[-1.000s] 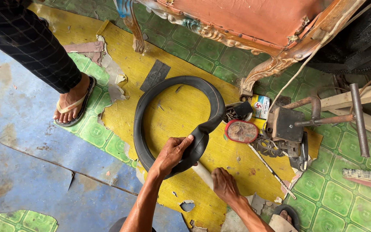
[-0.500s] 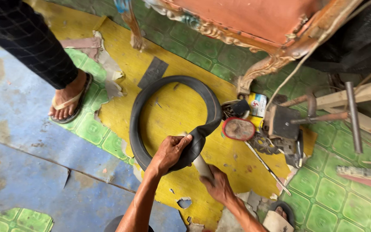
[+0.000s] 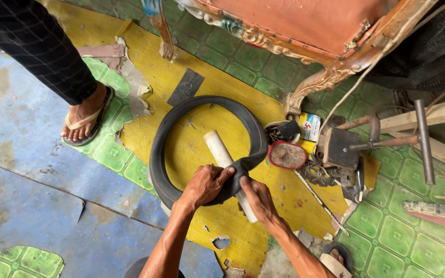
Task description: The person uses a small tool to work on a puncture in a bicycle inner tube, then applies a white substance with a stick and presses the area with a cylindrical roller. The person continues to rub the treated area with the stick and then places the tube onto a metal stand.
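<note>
- Inner tube [image 3: 167,135], black loop, lies on the yellow floor mat [image 3: 209,234], near section draped over a white pipe [image 3: 217,148].
- My left hand [image 3: 208,184] grips rubber against pipe; right hand [image 3: 256,201] pinches the fold.
- Red tin [image 3: 286,155] open just beside; rest of tube untouched.

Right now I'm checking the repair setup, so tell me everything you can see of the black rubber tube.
The black rubber tube is a matte, flattened ring lying on the yellow floor sheet. Its near side is folded over a pale cylindrical rod, which pokes up inside the ring. The left hand presses the fold from one side and the right hand from the other. A round red tin sits just beside its right edge.
</note>
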`<action>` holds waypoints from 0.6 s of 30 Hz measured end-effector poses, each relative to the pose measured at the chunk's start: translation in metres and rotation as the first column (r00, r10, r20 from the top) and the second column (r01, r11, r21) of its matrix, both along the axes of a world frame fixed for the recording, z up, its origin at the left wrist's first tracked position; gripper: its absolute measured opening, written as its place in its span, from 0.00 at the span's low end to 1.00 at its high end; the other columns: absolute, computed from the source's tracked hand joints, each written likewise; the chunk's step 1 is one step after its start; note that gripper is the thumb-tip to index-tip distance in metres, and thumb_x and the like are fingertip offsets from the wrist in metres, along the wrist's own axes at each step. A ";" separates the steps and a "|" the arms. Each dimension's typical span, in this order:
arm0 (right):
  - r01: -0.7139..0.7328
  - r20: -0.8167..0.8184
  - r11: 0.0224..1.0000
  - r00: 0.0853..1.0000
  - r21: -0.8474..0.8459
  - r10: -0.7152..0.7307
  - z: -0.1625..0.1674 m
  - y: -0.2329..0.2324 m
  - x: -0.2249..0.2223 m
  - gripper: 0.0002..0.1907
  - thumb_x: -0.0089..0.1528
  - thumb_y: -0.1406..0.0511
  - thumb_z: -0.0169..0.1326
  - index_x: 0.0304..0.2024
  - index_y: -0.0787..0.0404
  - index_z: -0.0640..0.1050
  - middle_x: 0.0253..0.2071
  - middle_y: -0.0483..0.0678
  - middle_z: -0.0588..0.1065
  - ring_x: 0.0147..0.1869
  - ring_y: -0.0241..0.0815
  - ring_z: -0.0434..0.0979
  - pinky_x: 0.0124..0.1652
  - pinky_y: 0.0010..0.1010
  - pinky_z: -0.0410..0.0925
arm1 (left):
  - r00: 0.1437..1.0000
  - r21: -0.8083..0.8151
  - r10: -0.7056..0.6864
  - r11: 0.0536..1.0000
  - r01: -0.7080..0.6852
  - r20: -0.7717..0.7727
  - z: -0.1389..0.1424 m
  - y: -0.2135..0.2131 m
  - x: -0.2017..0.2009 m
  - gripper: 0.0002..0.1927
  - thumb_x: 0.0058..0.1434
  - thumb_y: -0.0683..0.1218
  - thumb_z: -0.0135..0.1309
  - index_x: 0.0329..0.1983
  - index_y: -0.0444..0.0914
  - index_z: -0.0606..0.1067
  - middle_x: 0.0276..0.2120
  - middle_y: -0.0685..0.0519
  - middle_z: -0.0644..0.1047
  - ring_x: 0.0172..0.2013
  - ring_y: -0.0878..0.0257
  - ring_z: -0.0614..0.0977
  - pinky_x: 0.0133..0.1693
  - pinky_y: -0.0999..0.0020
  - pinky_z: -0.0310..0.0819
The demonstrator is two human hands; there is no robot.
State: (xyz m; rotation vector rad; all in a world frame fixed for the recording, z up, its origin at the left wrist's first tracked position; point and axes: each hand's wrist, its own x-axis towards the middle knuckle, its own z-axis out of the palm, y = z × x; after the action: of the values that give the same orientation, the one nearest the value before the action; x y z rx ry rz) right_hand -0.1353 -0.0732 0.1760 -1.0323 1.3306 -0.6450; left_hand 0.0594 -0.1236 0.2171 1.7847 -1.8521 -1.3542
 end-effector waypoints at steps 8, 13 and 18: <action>0.072 0.103 0.984 0.991 0.164 -0.090 0.008 -0.010 0.005 0.33 0.62 0.40 0.47 0.31 0.64 0.77 0.16 0.46 0.69 0.17 0.38 0.72 0.18 0.31 0.66 | 0.994 -0.010 0.014 1.000 -0.016 -0.109 -0.002 0.002 -0.003 0.25 0.65 0.60 0.51 0.35 0.33 0.82 0.21 0.33 0.75 0.24 0.42 0.79 0.32 0.48 0.73; 0.152 0.085 0.985 0.984 0.085 -0.160 -0.007 -0.007 0.011 0.32 0.67 0.42 0.47 0.29 0.65 0.76 0.18 0.44 0.67 0.19 0.34 0.68 0.19 0.30 0.61 | 0.998 -0.066 0.047 0.997 -0.049 -0.035 0.001 -0.001 -0.003 0.31 0.63 0.64 0.56 0.27 0.30 0.81 0.17 0.34 0.73 0.19 0.43 0.77 0.29 0.49 0.73; 0.342 -0.021 0.922 0.939 0.182 -0.344 -0.014 -0.008 0.029 0.30 0.65 0.44 0.46 0.27 0.62 0.75 0.16 0.45 0.66 0.19 0.37 0.68 0.21 0.32 0.63 | 0.951 -0.512 0.266 0.845 -0.153 0.155 -0.008 0.015 -0.007 0.34 0.58 0.65 0.62 0.12 0.32 0.73 0.13 0.39 0.69 0.16 0.48 0.70 0.22 0.51 0.65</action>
State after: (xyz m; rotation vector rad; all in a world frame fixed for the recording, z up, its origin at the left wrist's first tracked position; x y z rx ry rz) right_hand -0.1062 -0.0808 0.1624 -0.6488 1.5465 -0.7705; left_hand 0.0522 -0.1083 0.2091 1.8328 -1.8198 -0.5432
